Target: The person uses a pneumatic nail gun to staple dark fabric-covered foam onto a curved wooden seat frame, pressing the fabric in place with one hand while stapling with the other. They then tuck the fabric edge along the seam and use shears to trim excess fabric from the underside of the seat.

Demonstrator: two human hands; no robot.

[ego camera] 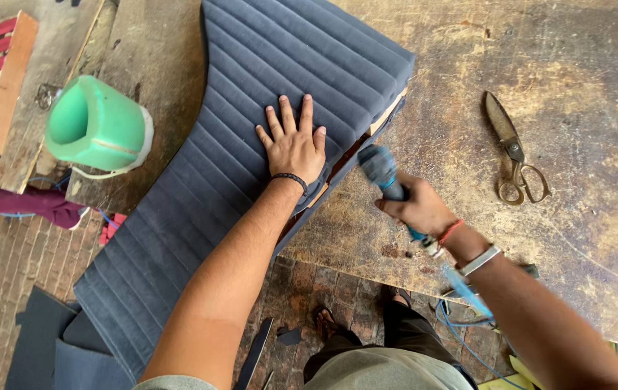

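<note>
**Left hand flat on a quilted cushion, right hand gripping a blue tool at its edge**

I am looking straight down from a head camera at a worn, stained wooden table (pixel 583 238). A long, dark blue-grey cushion (pixel 201 188) with stitched ribs lies across the table's left part, running from the far middle down to the near left, where it hangs past the table edge above a brick floor (pixel 6 267).

My left hand (pixel 292 146) lies palm down on the cushion, near its right edge, with the fingers (pixel 286 114) spread and straight, holding nothing. A dark band circles that wrist.

My right hand (pixel 417 208) is just right of the cushion, above the table. Its fingers are wrapped tight around a blue power tool (pixel 383 173), whose blurred head points at the cushion's right edge. I cannot tell whether the head touches the edge. A blue hose (pixel 468 296) trails from the tool toward the near right.

Well apart on the far right of the table lie large metal scissors (pixel 515 155), blades closed. At the far left a green plastic container (pixel 96 126) lies on its side.
</note>
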